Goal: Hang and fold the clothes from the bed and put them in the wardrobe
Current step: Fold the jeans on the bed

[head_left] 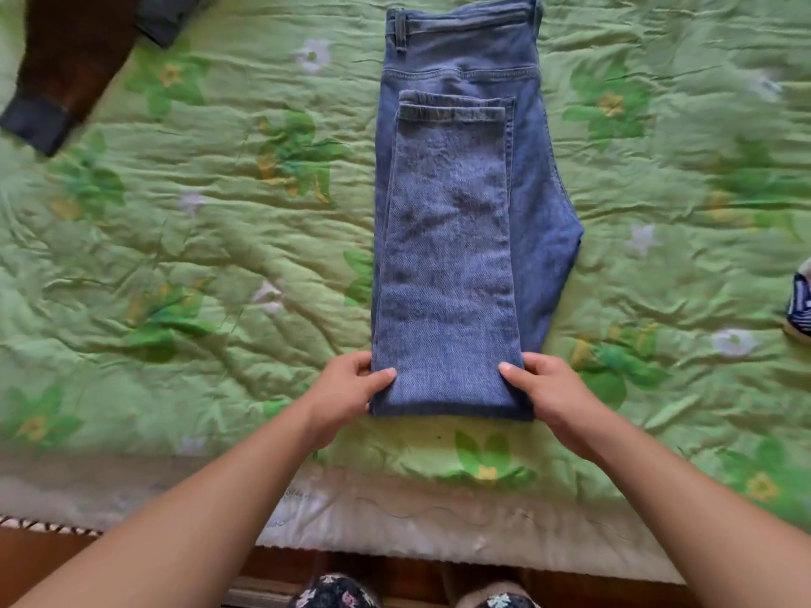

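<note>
Bedspread (pixel 197 265) bears one jeans (pixel 452 256), gripped by left hand (pixel 346 392), right hand (pixel 553 397).

The ends of the fingers (pixel 357 362) of the left hand (pixel 346 388) and the right hand (pixel 553 397) were hidden under the jeans (pixel 456 239). A brown garment (pixel 74 50) was cut off by the top edge, a striped cloth (pixel 801 305) by the right, slippers (pixel 333 592) by the bottom. The bed (pixel 724 168) was blurred at the right.

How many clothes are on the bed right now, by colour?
Blue jeans: 1
Brown garment with dark cuffs: 1
Navy-and-white striped cloth, cut off at the right edge: 1
Total: 3
</note>
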`<state>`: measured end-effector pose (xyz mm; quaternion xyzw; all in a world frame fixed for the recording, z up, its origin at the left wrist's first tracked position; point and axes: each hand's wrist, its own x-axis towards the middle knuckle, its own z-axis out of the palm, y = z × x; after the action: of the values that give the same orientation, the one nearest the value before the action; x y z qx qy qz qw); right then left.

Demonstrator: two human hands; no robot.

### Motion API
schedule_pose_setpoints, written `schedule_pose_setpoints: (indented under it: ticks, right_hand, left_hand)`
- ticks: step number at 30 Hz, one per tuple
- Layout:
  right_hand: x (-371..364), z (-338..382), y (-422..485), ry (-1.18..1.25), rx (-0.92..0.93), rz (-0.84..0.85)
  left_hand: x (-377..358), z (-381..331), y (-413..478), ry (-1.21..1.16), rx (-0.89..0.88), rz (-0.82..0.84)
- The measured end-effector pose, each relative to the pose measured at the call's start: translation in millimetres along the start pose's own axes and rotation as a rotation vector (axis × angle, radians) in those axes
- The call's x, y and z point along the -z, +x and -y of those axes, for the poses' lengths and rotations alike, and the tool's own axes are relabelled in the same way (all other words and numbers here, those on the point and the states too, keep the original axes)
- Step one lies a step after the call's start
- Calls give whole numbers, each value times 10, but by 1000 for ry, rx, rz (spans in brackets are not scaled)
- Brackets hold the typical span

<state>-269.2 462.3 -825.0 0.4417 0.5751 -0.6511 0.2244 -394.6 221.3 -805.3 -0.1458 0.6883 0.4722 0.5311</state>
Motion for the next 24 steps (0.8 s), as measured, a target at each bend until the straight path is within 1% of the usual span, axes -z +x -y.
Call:
schedule_pose_setpoints:
  ticks: [2, 5, 7, 10, 12, 14, 15, 19, 24]
  right_hand:
    - [-20, -63, -28, -39, 12, -18]
    - [-55, -237, -137, -79, -33, -17]
    - [-83, -352, -239, -64, -66, 0]
    - [-121, -412, -313, -23, -78, 2]
    - [-125, -371, -296, -29, -94, -5]
    - [-120, -214, -232, -16, -97, 2]
    - [-106, -92, -164, -19, -73, -5]
    - [-51, 609, 270, -10, 53, -74]
    - [-78, 1474, 838, -37, 223, -144]
  left_hand:
    - [-9, 69, -47, -19, 18, 5]
    - [-11, 259, -150, -8, 75, 28]
    - [-30, 388, -226, -37, 105, 44]
    - [-71, 472, -281, -54, 104, 48]
    - [-60, 387, -252, 24, 71, 55]
    - [-10, 173, -154, 90, -10, 44]
    - [13, 21, -82, 100, -53, 10]
    - [86, -681, 333, 63, -170, -174]
    - [104, -1477, 784, 70, -344, -298]
